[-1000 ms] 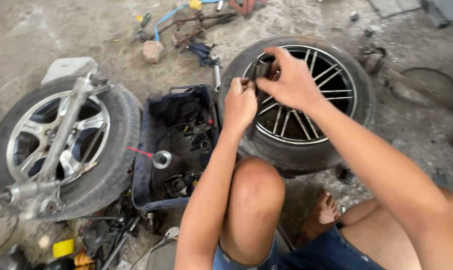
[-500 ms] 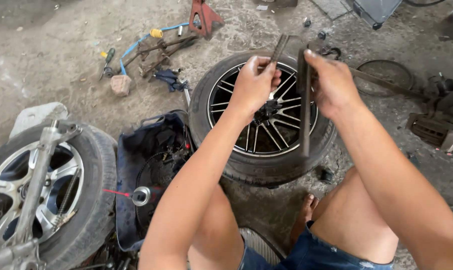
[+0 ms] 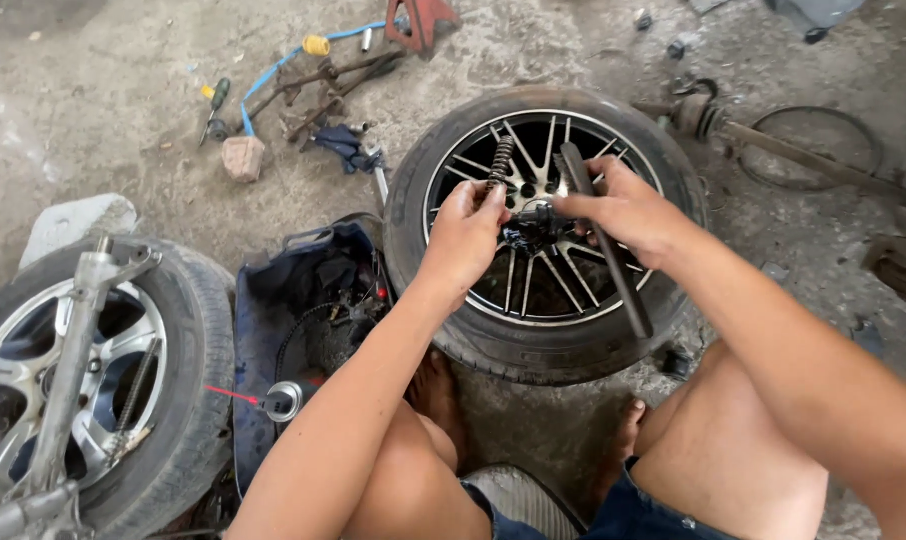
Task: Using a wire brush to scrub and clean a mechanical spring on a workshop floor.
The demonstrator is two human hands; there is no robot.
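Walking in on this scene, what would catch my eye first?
Most striking is the wheel lying flat on the concrete at centre, black spokes in a bright rim. Above it the left hand holds a coil spring and the right hand a long dark rod. At lower left lies a second wheel with a metal tool across it.

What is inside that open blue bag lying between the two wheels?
The blue bag shows dark tangled tools and a coiled cable, too jumbled to name singly. The left forearm covers its right edge, so anything there stays hidden.
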